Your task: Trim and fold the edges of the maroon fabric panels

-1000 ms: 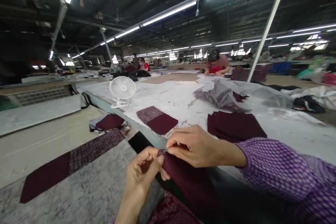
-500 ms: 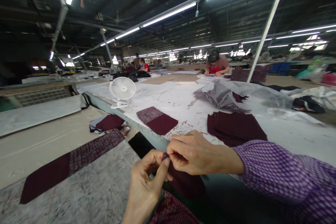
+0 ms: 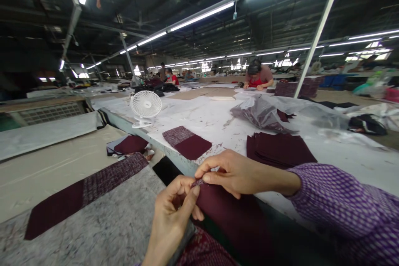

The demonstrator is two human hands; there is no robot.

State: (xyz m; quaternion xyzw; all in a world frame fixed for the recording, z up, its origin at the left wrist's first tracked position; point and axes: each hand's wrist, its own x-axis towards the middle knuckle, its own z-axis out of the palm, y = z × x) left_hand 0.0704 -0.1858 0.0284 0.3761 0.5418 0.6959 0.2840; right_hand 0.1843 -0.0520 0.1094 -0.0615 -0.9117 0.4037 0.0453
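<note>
Between my hands hangs a maroon fabric piece (image 3: 230, 212), its top edge held up over the gap in front of the table. My left hand (image 3: 174, 212) pinches a corner of that edge between thumb and fingers, where a bit of speckled fabric shows. Right beside it, my right hand (image 3: 227, 170) grips the same edge with thumb and forefinger. Past my hands, a maroon panel with a speckled end (image 3: 193, 145) lies flat on the white table. To its right sits a stack of maroon fabric pieces (image 3: 280, 149).
A small white fan (image 3: 146, 104) stands at the table's left edge. Behind the stack lies a clear plastic bag (image 3: 264, 114). On the grey surface at left is a long maroon and speckled strip (image 3: 59, 205). A co-worker in a red apron (image 3: 257, 77) leans over the far table.
My right hand has shifted slightly up and its grip has changed from bunched fingers to a thumb-and-forefinger pinch. More of the maroon fabric now hangs spread out below it.
</note>
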